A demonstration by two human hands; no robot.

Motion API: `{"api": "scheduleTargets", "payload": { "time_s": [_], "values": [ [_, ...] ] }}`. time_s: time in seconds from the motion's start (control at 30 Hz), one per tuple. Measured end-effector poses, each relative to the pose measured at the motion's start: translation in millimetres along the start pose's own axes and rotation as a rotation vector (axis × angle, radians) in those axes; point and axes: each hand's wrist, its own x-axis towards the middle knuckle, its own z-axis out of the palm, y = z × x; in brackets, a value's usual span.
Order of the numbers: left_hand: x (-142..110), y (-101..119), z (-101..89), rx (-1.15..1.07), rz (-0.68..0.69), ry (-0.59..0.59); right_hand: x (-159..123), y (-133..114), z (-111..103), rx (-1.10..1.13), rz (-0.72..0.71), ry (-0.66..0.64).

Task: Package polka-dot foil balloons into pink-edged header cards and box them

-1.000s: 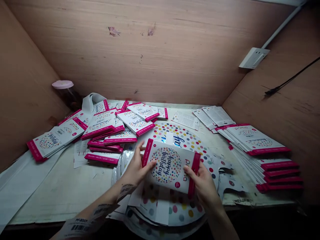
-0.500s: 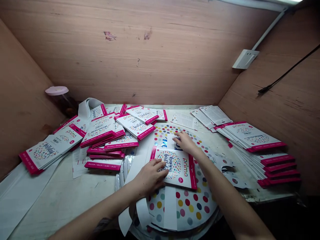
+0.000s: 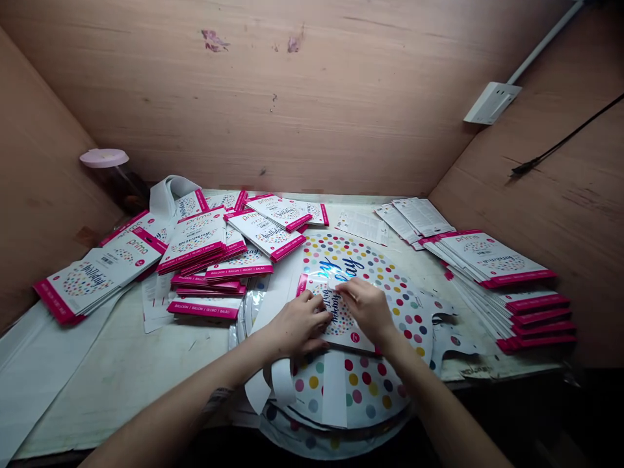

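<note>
A white and magenta "prima" balloon packet (image 3: 341, 331) lies on a stack of round foil balloons (image 3: 375, 383) printed with coloured dots. My left hand (image 3: 299, 325) grips the packet's left side, fingers bent over its face. My right hand (image 3: 365, 309) is closed in a pinch above the packet's middle, on the end of a white paper strip (image 3: 332, 284). Most of that end is hidden by the fingers. Another stretch of white strip (image 3: 335, 390) runs from under the packet toward me, and loose curled strips (image 3: 283, 383) hang by my left wrist.
Piles of similar packets (image 3: 195, 237) cover the left side, and a stack (image 3: 497, 260) stands at the right. Printed cards (image 3: 422, 216) lie at the back right. A jar with a pink lid (image 3: 104, 158) is in the left corner. A wall switch (image 3: 492, 103) and black cable (image 3: 541, 156) are at right.
My right hand has come down and toward me, from the lettering behind the packet to over its face, bringing the strip's end. My left hand stays on the packet. The camera view has shifted slightly.
</note>
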Motion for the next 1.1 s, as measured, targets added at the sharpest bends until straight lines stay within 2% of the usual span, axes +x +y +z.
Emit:
{"api": "scheduleTargets", "payload": {
  "time_s": [0.07,0.13,0.33,0.43,0.53,0.7,0.8,0.9,1.03,1.1],
  "values": [
    [0,0,-0.8,0.004,-0.015,-0.003,-26,-7,11,-0.085,-0.080,0.072],
    [1,1,-0.6,0.014,-0.026,-0.003,-39,-8,21,-0.129,-0.109,0.129],
    [0,-1,4.9,0.007,-0.070,0.022,-35,3,29,-0.148,-0.126,0.149],
    [-1,-3,6.8,-0.036,-0.072,0.058,-33,4,26,-0.205,-0.130,0.104],
    [-1,-6,7.6,-0.014,-0.016,0.012,-45,-5,20,-0.241,-0.159,0.033],
    [2,-10,7.1,0.027,0.011,-0.036,-107,-42,3,-0.162,-0.291,-0.203],
    [3,-10,6.8,0.024,0.003,-0.050,-137,-57,-1,-0.226,-0.357,-0.207],
    [4,-11,7.3,-0.003,0.002,-0.037,-141,-59,-3,-0.273,-0.392,-0.178],
    [4,-13,7.2,0.006,0.011,-0.018,-131,-53,-5,-0.268,-0.378,-0.319],
    [5,-14,6.8,0.029,0.027,-0.024,-134,-51,-2,-0.288,-0.386,-0.326]
  ]
}}
